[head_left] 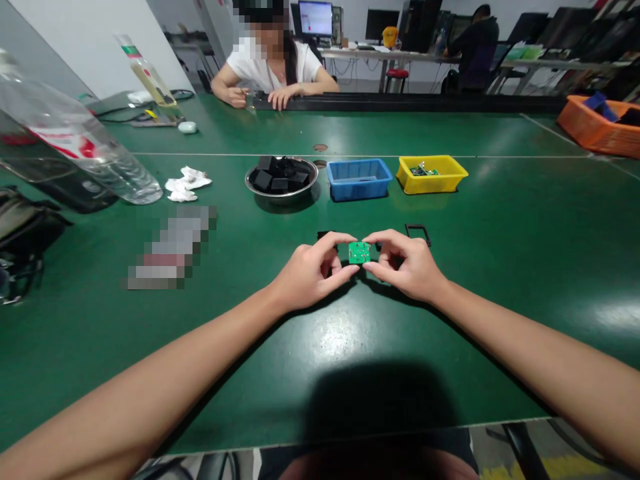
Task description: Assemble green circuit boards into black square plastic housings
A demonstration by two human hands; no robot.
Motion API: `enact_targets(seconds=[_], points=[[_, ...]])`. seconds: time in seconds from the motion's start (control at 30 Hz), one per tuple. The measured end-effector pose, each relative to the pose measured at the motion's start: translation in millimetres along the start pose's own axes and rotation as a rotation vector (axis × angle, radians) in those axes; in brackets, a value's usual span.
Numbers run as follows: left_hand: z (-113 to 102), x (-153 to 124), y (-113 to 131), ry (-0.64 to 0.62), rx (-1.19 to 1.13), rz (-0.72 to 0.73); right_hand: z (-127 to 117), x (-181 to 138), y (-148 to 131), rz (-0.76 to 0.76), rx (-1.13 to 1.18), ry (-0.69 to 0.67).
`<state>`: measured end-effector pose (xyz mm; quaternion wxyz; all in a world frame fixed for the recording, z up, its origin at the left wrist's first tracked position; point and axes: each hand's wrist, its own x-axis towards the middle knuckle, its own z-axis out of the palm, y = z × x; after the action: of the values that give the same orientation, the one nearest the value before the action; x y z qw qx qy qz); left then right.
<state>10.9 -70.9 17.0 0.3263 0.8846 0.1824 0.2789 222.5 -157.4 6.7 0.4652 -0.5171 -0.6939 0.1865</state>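
A small green circuit board [359, 252] sits between my two hands just above the green table [450, 313]. My left hand [310, 270] pinches its left edge with thumb and fingers, and my right hand [405, 263] pinches its right edge. A black piece shows partly behind my left fingers; I cannot tell its shape. A thin black frame [417, 231] lies on the table just beyond my right hand.
Further back stand a metal bowl [281, 189] of black parts, a blue bin [359, 179] and a yellow bin [433, 173] with small boards. A plastic bottle [75, 143] and crumpled tissue [186, 183] lie left. A person sits across the table. An orange crate [597, 127] sits far right.
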Motion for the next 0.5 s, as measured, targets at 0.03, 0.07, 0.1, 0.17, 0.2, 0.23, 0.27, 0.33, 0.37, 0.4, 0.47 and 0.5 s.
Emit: enact_targets(seconds=[0.03,0.07,0.1,0.17,0.2,0.23,0.27,0.33,0.37,0.4,0.47,0.5], points=[[0.2,-0.4,-0.1,-0.008,-0.020,-0.011,-0.4,-0.6,-0.4,0.012,0.002,-0.006],[0.4,-0.9,-0.3,-0.015,-0.034,-0.020,-0.7,-1.3,-0.9,0.022,0.004,-0.012],[0.7,-1.3,-0.6,-0.022,-0.044,-0.026,-1.1,-1.9,-1.4,0.030,0.008,-0.018],[1.4,-1.7,-1.4,-0.030,-0.057,-0.027,-1.9,-3.0,-2.5,0.043,0.011,-0.031],[1.8,-1.6,-1.7,-0.032,-0.063,-0.025,-2.3,-3.4,-3.0,0.048,0.013,-0.035],[2.1,-1.4,-1.9,-0.034,-0.071,-0.023,-2.7,-3.7,-3.4,0.052,0.015,-0.037],[2.3,-0.9,-2.0,-0.037,-0.080,-0.023,-3.2,-4.0,-3.8,0.055,0.017,-0.037],[2.6,0.3,-1.9,-0.045,-0.091,-0.027,-3.8,-4.4,-4.0,0.065,0.020,-0.033],[2.6,1.0,-1.8,-0.050,-0.091,-0.030,-4.0,-4.6,-3.9,0.074,0.022,-0.032],[2.7,1.6,-1.6,-0.052,-0.084,-0.034,-4.1,-4.7,-3.8,0.086,0.024,-0.032],[2.7,2.9,-1.7,-0.055,-0.067,-0.039,-4.0,-4.6,-3.4,0.118,0.038,-0.034],[2.8,3.5,-2.0,-0.053,-0.059,-0.041,-3.9,-4.4,-3.3,0.134,0.051,-0.037]])
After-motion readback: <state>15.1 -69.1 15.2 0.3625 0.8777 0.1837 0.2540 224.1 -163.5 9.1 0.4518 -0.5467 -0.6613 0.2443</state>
